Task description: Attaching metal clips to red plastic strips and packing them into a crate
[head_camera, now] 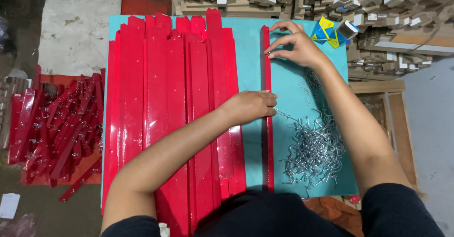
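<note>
The left hand (251, 105) presses down on the middle of a single red strip (266, 123), fingers curled together over it, pinning it to the teal table (250, 67). The right hand (293, 45) pinches the strip's far end between thumb and fingertips; whether a hook is in that pinch is too small to tell. The strip lies lengthwise, apart from the stack of red strips (175, 104) on its left. A pile of metal hooks (314, 152) lies just right of it. Both forearms reach forward; the left one crosses over the stack.
</note>
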